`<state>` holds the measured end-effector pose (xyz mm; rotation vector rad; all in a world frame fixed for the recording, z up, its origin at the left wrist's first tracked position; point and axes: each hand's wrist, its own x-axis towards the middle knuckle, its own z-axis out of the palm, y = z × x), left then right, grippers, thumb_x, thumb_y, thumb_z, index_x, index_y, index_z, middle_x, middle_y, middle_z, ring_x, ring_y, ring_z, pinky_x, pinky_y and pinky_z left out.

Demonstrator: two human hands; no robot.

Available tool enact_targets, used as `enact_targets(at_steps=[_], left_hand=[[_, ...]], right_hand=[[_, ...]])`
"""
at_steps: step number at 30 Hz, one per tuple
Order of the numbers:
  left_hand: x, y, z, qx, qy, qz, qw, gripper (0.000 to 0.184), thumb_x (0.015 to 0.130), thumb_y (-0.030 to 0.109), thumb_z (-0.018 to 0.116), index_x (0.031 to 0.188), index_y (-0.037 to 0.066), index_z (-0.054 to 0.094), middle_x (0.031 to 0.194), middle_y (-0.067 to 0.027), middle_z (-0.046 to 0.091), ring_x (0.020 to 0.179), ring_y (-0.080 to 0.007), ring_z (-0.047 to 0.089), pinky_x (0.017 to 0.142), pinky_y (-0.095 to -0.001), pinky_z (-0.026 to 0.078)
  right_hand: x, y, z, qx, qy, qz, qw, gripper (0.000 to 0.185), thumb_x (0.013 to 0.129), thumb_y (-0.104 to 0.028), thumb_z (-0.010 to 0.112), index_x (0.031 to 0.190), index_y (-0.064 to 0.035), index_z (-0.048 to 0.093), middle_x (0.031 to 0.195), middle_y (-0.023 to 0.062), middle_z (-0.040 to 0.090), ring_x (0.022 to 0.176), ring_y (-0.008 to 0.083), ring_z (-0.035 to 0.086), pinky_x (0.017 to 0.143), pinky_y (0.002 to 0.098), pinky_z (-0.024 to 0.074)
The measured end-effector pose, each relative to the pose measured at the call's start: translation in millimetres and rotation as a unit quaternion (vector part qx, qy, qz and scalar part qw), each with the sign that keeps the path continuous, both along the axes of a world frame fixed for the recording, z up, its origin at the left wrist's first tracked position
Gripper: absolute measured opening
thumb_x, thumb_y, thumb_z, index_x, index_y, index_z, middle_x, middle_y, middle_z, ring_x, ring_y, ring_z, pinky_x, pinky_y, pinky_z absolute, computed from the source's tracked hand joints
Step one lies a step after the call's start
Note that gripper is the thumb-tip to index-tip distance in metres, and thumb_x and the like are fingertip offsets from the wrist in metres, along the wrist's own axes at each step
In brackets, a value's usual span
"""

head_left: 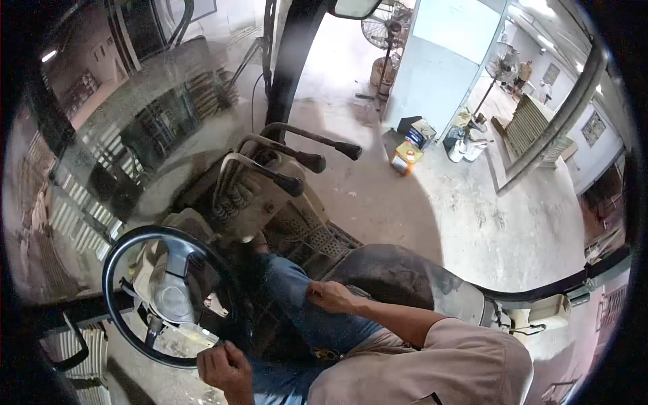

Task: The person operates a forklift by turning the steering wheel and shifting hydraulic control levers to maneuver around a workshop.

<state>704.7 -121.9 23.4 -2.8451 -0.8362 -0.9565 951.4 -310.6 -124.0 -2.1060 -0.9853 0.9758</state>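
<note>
My left hand (225, 368) is closed at the lower right of the black steering wheel (115, 297), its curled fingers overlapping the rim. My right hand (329, 297) rests over my thigh in blue jeans (290, 283), fingers loosely curled, with nothing visible in them. Ahead of it stand several bent metal levers with black knobs (312, 162); neither hand touches them. Below the levers lies a dark, perforated floor plate (324, 239). My feet are hidden in shadow.
Beyond the cab's open side, a yellow container (406, 156) and white buckets (457, 150) stand by a pale blue panel (439, 74). A pedestal fan (503, 67), stacked ridged sheets (530, 131) and a distant person (524, 73) are farther back. Cab bars frame the view.
</note>
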Motion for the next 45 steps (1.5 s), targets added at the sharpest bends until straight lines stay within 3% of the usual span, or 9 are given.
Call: enact_targets(at_steps=[14, 23, 26, 27, 28, 29, 32, 36, 45], left_hand=[[157, 40, 65, 0.035, -0.048, -0.132, 0.989, 0.028, 0.085, 0.016, 0.077, 0.068, 0.010, 0.055, 0.067, -0.0054, 0.058, 0.063, -0.0231, 0.060, 0.053, -0.0381, 0.049], [79, 220, 132, 0.065, -0.187, -0.022, 0.980, 0.027, 0.086, 0.024, 0.075, 0.071, 0.009, 0.059, 0.069, -0.0109, 0.065, 0.063, -0.0319, 0.066, 0.054, -0.0442, 0.053], [-23, 293, 153, 0.076, -0.185, 0.105, 0.974, 0.026, 0.088, 0.022, 0.071, 0.068, 0.008, 0.064, 0.064, -0.0110, 0.067, 0.058, -0.0292, 0.069, 0.055, -0.0401, 0.057], [-60, 307, 159, 0.080, -0.198, 0.133, 0.968, 0.026, 0.088, 0.022, 0.071, 0.068, 0.008, 0.065, 0.063, -0.0113, 0.067, 0.056, -0.0305, 0.068, 0.055, -0.0406, 0.057], [-97, 316, 162, 0.085, -0.211, 0.162, 0.960, 0.026, 0.089, 0.023, 0.070, 0.069, 0.008, 0.067, 0.062, -0.0117, 0.067, 0.054, -0.0318, 0.068, 0.055, -0.0411, 0.057], [-129, 320, 159, 0.057, -0.218, 0.177, 0.958, 0.023, 0.089, 0.023, 0.071, 0.072, 0.008, 0.068, 0.065, -0.0123, 0.069, 0.058, -0.0331, 0.070, 0.056, -0.0419, 0.057], [-215, 306, 132, 0.107, -0.206, 0.206, 0.951, 0.022, 0.089, 0.019, 0.073, 0.073, 0.008, 0.063, 0.069, -0.0105, 0.066, 0.064, -0.0317, 0.067, 0.057, -0.0419, 0.054], [-262, 248, 110, 0.030, -0.161, 0.229, 0.960, 0.013, 0.093, 0.012, 0.071, 0.085, 0.003, 0.069, 0.076, -0.0148, 0.067, 0.070, -0.0309, 0.066, 0.062, -0.0413, 0.052], [-348, 50, -6, -0.006, -0.153, 0.110, 0.982, 0.018, 0.079, 0.011, 0.079, 0.075, 0.008, 0.062, 0.067, -0.0042, 0.055, 0.059, -0.0205, 0.053, 0.053, -0.0355, 0.045]], right_hand=[[30, 20, 29, 0.036, -0.008, 0.050, 0.998, 0.030, 0.099, -0.026, 0.061, 0.120, -0.0054, 0.063, 0.104, 0.0220, 0.072, 0.095, 0.0393, 0.071, 0.083, 0.0487, 0.0537], [-88, 97, 61, -0.020, 0.043, 0.029, 0.998, 0.028, 0.097, -0.017, 0.068, 0.122, -0.0024, 0.066, 0.099, 0.0165, 0.074, 0.091, 0.0241, 0.072, 0.079, 0.0372, 0.0558], [-138, 117, 64, 0.096, -0.118, 0.054, 0.987, 0.023, 0.098, -0.011, 0.066, 0.119, -0.0017, 0.067, 0.096, 0.0100, 0.071, 0.087, 0.0169, 0.067, 0.080, 0.0320, 0.0551], [-134, 127, 62, 0.177, 0.304, -0.132, 0.927, 0.018, 0.099, -0.009, 0.065, 0.114, -0.0010, 0.069, 0.099, 0.0117, 0.069, 0.091, 0.0174, 0.066, 0.085, 0.0336, 0.0545], [-133, 126, 62, 0.221, 0.021, -0.064, 0.973, 0.017, 0.100, -0.011, 0.064, 0.111, 0.0002, 0.069, 0.100, 0.0117, 0.068, 0.093, 0.0171, 0.065, 0.085, 0.0346, 0.0539], [-152, 145, 125, 0.257, -0.264, 0.003, 0.930, 0.017, 0.101, -0.013, 0.064, 0.109, 0.0014, 0.069, 0.101, 0.0117, 0.068, 0.095, 0.0169, 0.065, 0.086, 0.0356, 0.0534], [-118, 180, 187, 0.363, -0.205, 0.033, 0.908, 0.018, 0.096, -0.009, 0.067, 0.112, -0.0002, 0.068, 0.110, 0.0181, 0.069, 0.101, 0.0293, 0.066, 0.092, 0.0397, 0.0514], [-120, 230, 283, 0.288, -0.409, 0.030, 0.865, 0.022, 0.103, -0.014, 0.058, 0.118, 0.0001, 0.065, 0.124, 0.0168, 0.064, 0.114, 0.0355, 0.061, 0.098, 0.0419, 0.0484], [-163, 187, 178, 0.212, -0.340, 0.031, 0.916, 0.035, 0.103, -0.015, 0.060, 0.135, -0.0011, 0.061, 0.124, 0.0203, 0.067, 0.112, 0.0365, 0.063, 0.097, 0.0440, 0.0483]])
